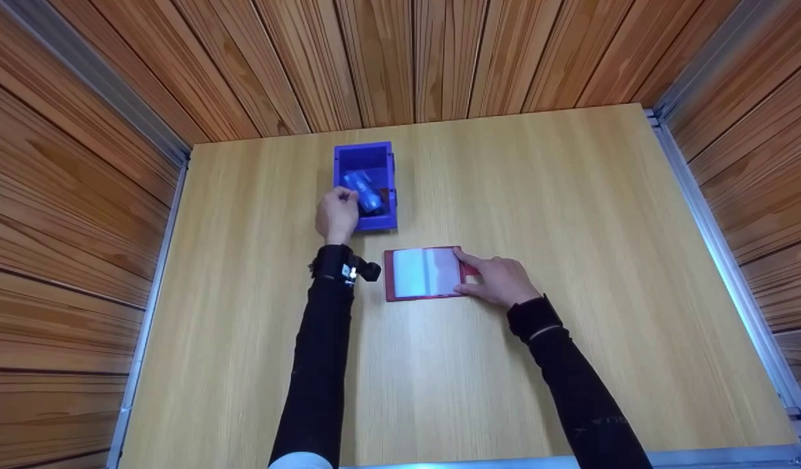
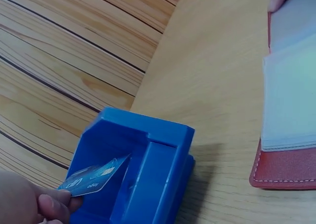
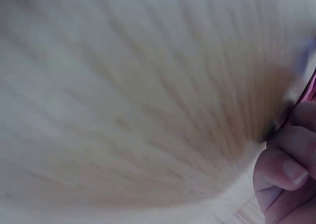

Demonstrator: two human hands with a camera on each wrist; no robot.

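My left hand (image 1: 337, 213) pinches a shiny blue card (image 2: 96, 177) by its edge, thumb against fingers. The card is tilted inside the opening of a blue plastic bin (image 2: 165, 131); white lettering and a chip-like patch show on it. In the head view the bin (image 1: 376, 223) stands just beyond and to the right of that hand. A red card holder (image 1: 389, 277) lies spread on the table with clear plastic sleeves (image 1: 426, 272) facing up. My right hand (image 1: 498, 280) grips its right edge between thumb and fingers; in the right wrist view the curled fingers (image 3: 289, 167) are at the frame's edge.
The wooden table (image 1: 570, 195) is bounded by plank walls (image 1: 387, 65) at the back and sides. Metal rails (image 1: 719, 228) run along its edges. A small brownish item (image 1: 384, 193) shows inside the bin beside the card.
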